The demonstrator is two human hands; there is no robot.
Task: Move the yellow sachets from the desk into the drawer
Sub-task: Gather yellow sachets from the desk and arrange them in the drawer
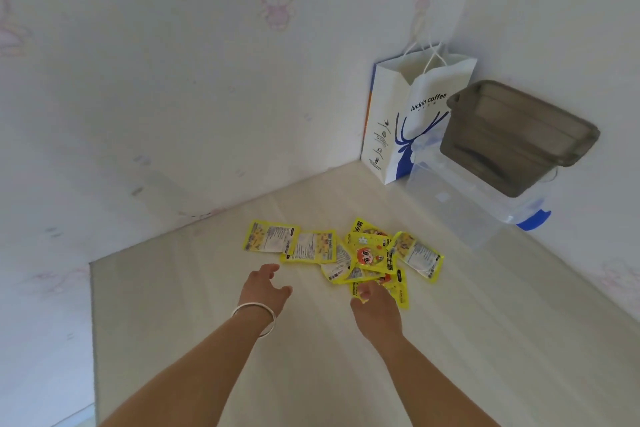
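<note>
Head view puts us over a pale desk (pixel 214 350) that runs into a corner of papered walls, and we take the pile of yellow sachets (pixel 349 253) as our landmark. Left of the pile the desk surface lies bare out to its left edge, where it drops away beside the wall; nearer us than the pile the surface is bare too, crossed only by our two forearms. Behind the pile the desk meets the wall in a straight seam. Behind and to the right of the pile stands a white paper bag (pixel 412 121) printed "luckin coffee", set in the corner, and just right of it a clear plastic box (pixel 460 204) with a blue clip, carrying a smoky grey tub (pixel 512 139) tilted on top.

The sachets lie flat on the desk, overlapping, two of them spread out to the left of the heap.

Our left hand (pixel 266 291), a silver bangle (pixel 256 317) on its wrist, hovers just short of the leftmost sachets with fingers loosely spread, holding nothing. Our right hand (pixel 375 308) is over the near edge of the pile, its fingers curled down onto the nearest sachet; we cannot tell whether they actually pinch it.
</note>
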